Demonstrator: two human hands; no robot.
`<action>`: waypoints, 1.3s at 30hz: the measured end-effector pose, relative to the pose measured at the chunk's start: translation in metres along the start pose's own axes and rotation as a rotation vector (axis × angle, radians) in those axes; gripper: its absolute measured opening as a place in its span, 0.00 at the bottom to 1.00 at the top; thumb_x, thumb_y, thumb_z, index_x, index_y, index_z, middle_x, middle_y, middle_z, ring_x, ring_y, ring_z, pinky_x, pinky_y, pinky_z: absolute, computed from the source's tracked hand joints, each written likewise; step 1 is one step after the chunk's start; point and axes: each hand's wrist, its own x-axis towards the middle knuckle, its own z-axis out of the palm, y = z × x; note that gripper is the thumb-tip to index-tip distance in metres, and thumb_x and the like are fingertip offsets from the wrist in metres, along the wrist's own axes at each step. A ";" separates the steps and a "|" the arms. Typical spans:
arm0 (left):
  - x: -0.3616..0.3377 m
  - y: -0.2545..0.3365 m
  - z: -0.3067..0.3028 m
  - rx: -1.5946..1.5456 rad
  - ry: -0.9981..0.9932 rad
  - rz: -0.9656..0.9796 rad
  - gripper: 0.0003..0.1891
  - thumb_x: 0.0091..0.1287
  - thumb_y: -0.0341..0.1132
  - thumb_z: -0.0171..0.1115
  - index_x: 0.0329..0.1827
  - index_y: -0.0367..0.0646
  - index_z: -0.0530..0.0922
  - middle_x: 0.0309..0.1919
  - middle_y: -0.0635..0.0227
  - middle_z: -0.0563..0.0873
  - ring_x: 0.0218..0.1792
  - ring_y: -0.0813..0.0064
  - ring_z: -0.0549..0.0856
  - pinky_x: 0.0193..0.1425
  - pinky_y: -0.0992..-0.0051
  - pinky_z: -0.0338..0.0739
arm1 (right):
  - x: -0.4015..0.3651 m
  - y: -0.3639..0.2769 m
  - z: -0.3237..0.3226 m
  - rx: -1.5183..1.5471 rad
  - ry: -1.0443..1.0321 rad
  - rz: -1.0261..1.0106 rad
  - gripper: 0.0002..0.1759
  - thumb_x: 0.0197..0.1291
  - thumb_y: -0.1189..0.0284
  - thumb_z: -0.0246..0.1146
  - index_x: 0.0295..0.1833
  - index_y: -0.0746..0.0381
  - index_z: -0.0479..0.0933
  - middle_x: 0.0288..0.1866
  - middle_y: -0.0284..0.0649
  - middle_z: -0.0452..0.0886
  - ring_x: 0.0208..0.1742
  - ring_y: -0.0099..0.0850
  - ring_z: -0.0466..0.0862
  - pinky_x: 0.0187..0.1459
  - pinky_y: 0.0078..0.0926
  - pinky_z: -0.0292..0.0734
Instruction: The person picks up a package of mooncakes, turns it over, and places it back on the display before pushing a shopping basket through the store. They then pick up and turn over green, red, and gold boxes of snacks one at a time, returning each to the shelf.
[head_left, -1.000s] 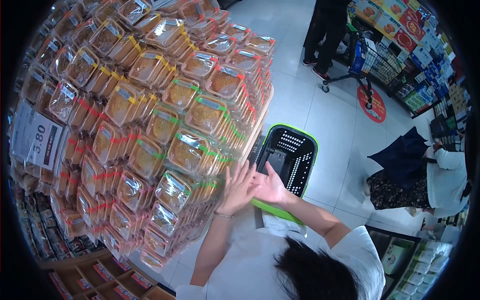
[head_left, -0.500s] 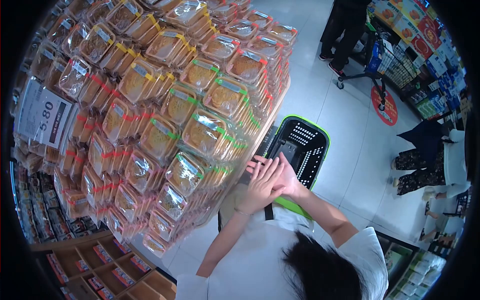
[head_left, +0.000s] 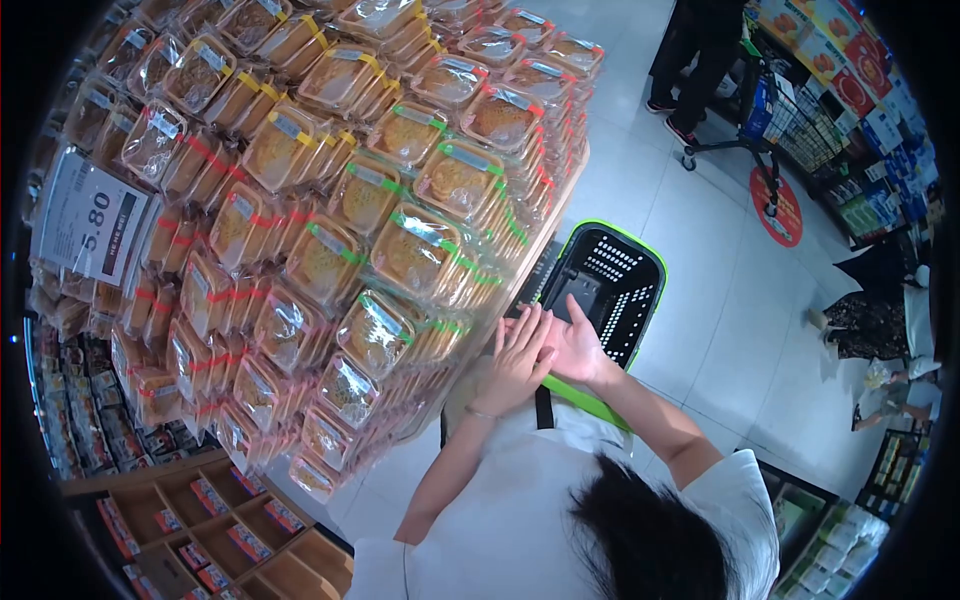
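My left hand (head_left: 517, 365) lies across the fingers of my right hand, its own fingers stretched out and holding nothing. Palm up, my right hand (head_left: 575, 348) is open with the thumb apart; its fingertips are partly covered by the left. Just beyond both hands stands a black shopping basket (head_left: 648, 305) with a bright green rim, and only its dark inside and perforated walls show. To the left, close to my left hand, rises a stacked display of clear-wrapped trays of flat brown baked goods (head_left: 375, 330), banded with green, red and yellow tape.
A price sign (head_left: 95, 222) reading 5.80 stands at the left of the stack. Wooden shelf compartments (head_left: 185, 530) are at lower left. A person in dark trousers (head_left: 693, 70) stands by a shopping cart (head_left: 790, 125) at upper right. Another person in patterned trousers (head_left: 865, 325) is at far right.
My left hand has slid back towards the right hand's fingers, baring more of the right palm. The person in patterned trousers has shifted farther right. The whole view has moved slightly.
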 end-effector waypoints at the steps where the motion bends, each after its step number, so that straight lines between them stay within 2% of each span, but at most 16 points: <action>1: 0.000 -0.001 0.000 -0.033 -0.004 -0.005 0.35 0.73 0.48 0.53 0.80 0.44 0.58 0.79 0.57 0.59 0.81 0.62 0.55 0.81 0.46 0.39 | 0.000 0.000 0.001 -0.016 -0.006 -0.011 0.45 0.70 0.34 0.36 0.70 0.64 0.67 0.74 0.52 0.67 0.76 0.47 0.65 0.78 0.46 0.53; 6: 0.000 -0.004 -0.003 0.012 -0.003 -0.038 0.35 0.74 0.50 0.52 0.80 0.46 0.58 0.80 0.58 0.57 0.81 0.60 0.54 0.81 0.47 0.38 | 0.000 -0.004 0.003 -0.029 0.020 -0.039 0.45 0.70 0.34 0.39 0.70 0.63 0.67 0.70 0.49 0.72 0.72 0.46 0.70 0.75 0.46 0.57; 8: -0.001 -0.007 -0.008 0.051 0.005 -0.061 0.35 0.74 0.50 0.52 0.80 0.46 0.57 0.80 0.59 0.57 0.81 0.59 0.53 0.81 0.47 0.38 | -0.001 -0.008 0.001 0.037 -0.158 0.006 0.49 0.68 0.32 0.39 0.76 0.62 0.61 0.73 0.54 0.68 0.73 0.49 0.69 0.75 0.47 0.57; 9: -0.002 -0.008 -0.010 0.042 0.000 -0.095 0.35 0.74 0.51 0.52 0.80 0.46 0.57 0.80 0.60 0.56 0.81 0.57 0.53 0.81 0.47 0.38 | -0.004 -0.008 0.010 -0.079 -0.081 -0.019 0.49 0.67 0.32 0.39 0.77 0.62 0.60 0.71 0.53 0.70 0.70 0.47 0.71 0.73 0.46 0.61; 10: -0.004 -0.010 -0.012 0.035 -0.004 -0.131 0.36 0.73 0.51 0.52 0.80 0.46 0.57 0.80 0.61 0.56 0.80 0.56 0.53 0.81 0.47 0.39 | -0.005 -0.007 0.015 -0.088 -0.096 -0.037 0.48 0.69 0.33 0.39 0.77 0.62 0.58 0.73 0.53 0.67 0.72 0.48 0.69 0.74 0.47 0.58; 13: -0.011 -0.012 -0.013 -0.047 0.021 -0.181 0.41 0.73 0.52 0.53 0.81 0.38 0.50 0.80 0.51 0.53 0.80 0.52 0.54 0.81 0.48 0.42 | -0.003 -0.005 0.018 -0.120 0.008 -0.082 0.46 0.71 0.36 0.38 0.78 0.63 0.56 0.78 0.54 0.60 0.78 0.47 0.60 0.78 0.47 0.50; 15: -0.011 -0.008 -0.014 -0.124 0.046 -0.191 0.46 0.73 0.54 0.54 0.80 0.30 0.43 0.79 0.41 0.51 0.80 0.48 0.53 0.81 0.49 0.43 | -0.002 -0.006 0.015 -0.178 -0.001 -0.104 0.45 0.71 0.37 0.39 0.77 0.63 0.57 0.78 0.52 0.61 0.78 0.45 0.61 0.78 0.45 0.51; 16: -0.011 0.001 -0.020 -0.119 0.056 -0.201 0.46 0.73 0.54 0.54 0.80 0.30 0.43 0.79 0.41 0.51 0.80 0.48 0.53 0.81 0.49 0.43 | -0.001 -0.007 0.015 -0.213 0.003 -0.118 0.44 0.72 0.38 0.39 0.76 0.63 0.59 0.78 0.51 0.63 0.77 0.44 0.63 0.78 0.45 0.51; 17: -0.011 0.012 -0.024 -0.100 0.047 -0.126 0.46 0.72 0.54 0.55 0.80 0.30 0.44 0.79 0.41 0.52 0.80 0.47 0.52 0.81 0.50 0.43 | 0.001 -0.012 0.000 -0.185 -0.069 -0.105 0.44 0.72 0.38 0.39 0.76 0.63 0.58 0.77 0.51 0.63 0.77 0.43 0.63 0.77 0.44 0.53; 19: -0.009 0.024 -0.020 -0.068 0.039 0.025 0.48 0.70 0.56 0.58 0.80 0.31 0.46 0.79 0.42 0.52 0.80 0.45 0.51 0.81 0.49 0.42 | 0.002 -0.012 0.007 -0.201 0.028 -0.145 0.43 0.72 0.38 0.39 0.77 0.63 0.57 0.77 0.52 0.62 0.76 0.44 0.63 0.77 0.45 0.54; 20: -0.009 0.030 -0.019 -0.066 0.050 0.012 0.48 0.70 0.56 0.58 0.80 0.31 0.46 0.79 0.42 0.52 0.80 0.45 0.51 0.81 0.49 0.42 | 0.002 -0.011 0.007 -0.209 0.054 -0.169 0.43 0.72 0.39 0.40 0.78 0.62 0.57 0.78 0.52 0.62 0.76 0.45 0.63 0.77 0.45 0.55; 23: -0.014 0.034 0.000 0.033 -0.127 0.185 0.50 0.66 0.60 0.60 0.80 0.34 0.49 0.78 0.42 0.53 0.80 0.46 0.51 0.80 0.46 0.43 | 0.005 -0.016 0.000 -0.237 0.061 -0.195 0.42 0.73 0.41 0.41 0.78 0.63 0.57 0.77 0.52 0.63 0.76 0.45 0.64 0.76 0.46 0.59; 29: -0.015 0.026 0.008 -0.046 -0.136 0.126 0.49 0.66 0.61 0.60 0.79 0.33 0.54 0.78 0.42 0.54 0.78 0.46 0.55 0.79 0.47 0.50 | -0.019 -0.041 0.000 -0.321 0.096 -0.271 0.38 0.77 0.46 0.39 0.75 0.66 0.59 0.77 0.55 0.63 0.77 0.46 0.65 0.74 0.49 0.61; 32: -0.011 0.026 0.015 -0.019 -0.099 0.102 0.48 0.65 0.60 0.61 0.77 0.32 0.57 0.78 0.43 0.55 0.77 0.46 0.58 0.79 0.48 0.51 | -0.047 -0.053 0.000 -0.442 0.167 -0.230 0.37 0.76 0.45 0.39 0.72 0.66 0.63 0.71 0.54 0.71 0.70 0.46 0.73 0.69 0.48 0.70; 34: -0.003 0.026 0.013 -0.041 -0.086 0.090 0.47 0.64 0.60 0.63 0.76 0.31 0.59 0.78 0.43 0.56 0.77 0.46 0.59 0.79 0.48 0.52 | -0.065 -0.052 0.006 -0.611 0.244 -0.201 0.37 0.76 0.44 0.38 0.71 0.65 0.65 0.65 0.51 0.77 0.63 0.41 0.79 0.64 0.42 0.75; 39: 0.017 0.021 0.031 -0.086 0.063 0.086 0.44 0.60 0.58 0.68 0.70 0.32 0.67 0.77 0.45 0.59 0.73 0.45 0.65 0.76 0.48 0.58 | -0.118 -0.051 0.016 -1.178 0.543 -0.081 0.38 0.77 0.44 0.38 0.66 0.67 0.70 0.56 0.45 0.81 0.55 0.33 0.80 0.60 0.33 0.75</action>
